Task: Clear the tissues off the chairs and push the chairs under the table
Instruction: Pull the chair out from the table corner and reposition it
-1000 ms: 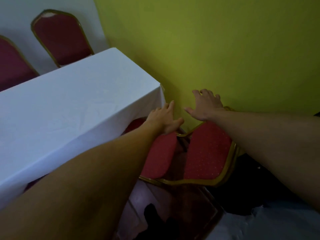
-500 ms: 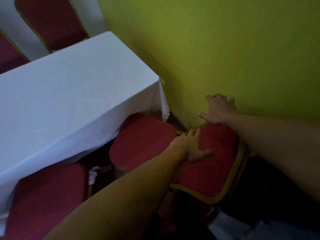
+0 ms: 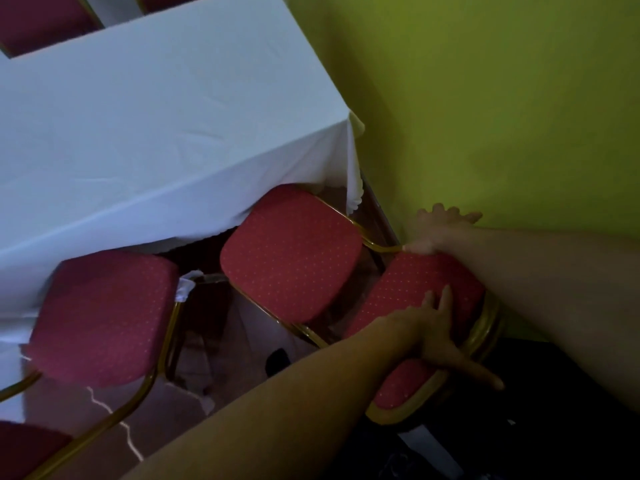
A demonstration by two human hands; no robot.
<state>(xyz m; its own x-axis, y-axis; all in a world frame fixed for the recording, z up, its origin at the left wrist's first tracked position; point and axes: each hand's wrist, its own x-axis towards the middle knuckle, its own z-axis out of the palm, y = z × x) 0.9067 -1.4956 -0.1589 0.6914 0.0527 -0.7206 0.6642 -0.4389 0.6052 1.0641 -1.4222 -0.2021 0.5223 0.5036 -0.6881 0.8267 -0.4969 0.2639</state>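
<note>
While both my hands rest on the chair back (image 3: pixel 415 306), I am at the pushing step of the job, with this chair not yet under the table (image 3: pixel 138 116).

From the head camera, my left hand (image 3: pixel 429 334) lies flat on the padded front of the back, fingers spread and open, the thumb reaching down past the gold rim toward me; it presses rather than grips. My right hand (image 3: pixel 440 230) sits at the far top edge of the same back, close to the green wall (image 3: pixel 502 98), fingers splayed; whether any curl round the frame I cannot tell, as my forearm hides that side.

Just beyond my left fingers is this chair's seat (image 3: pixel 291 254), angled, its far corner tucked under the hanging tablecloth. Further off to the left of my left hand stands a second chair (image 3: pixel 104 317), also only partly under. Between the two seats, well left of my fingers, a white scrap that looks like a tissue (image 3: pixel 185 289) sits at the second seat's corner.

Next, I judge, I must straighten the chair and shove it forward away from the wall, then lift that tissue before sliding its neighbour in.
</note>
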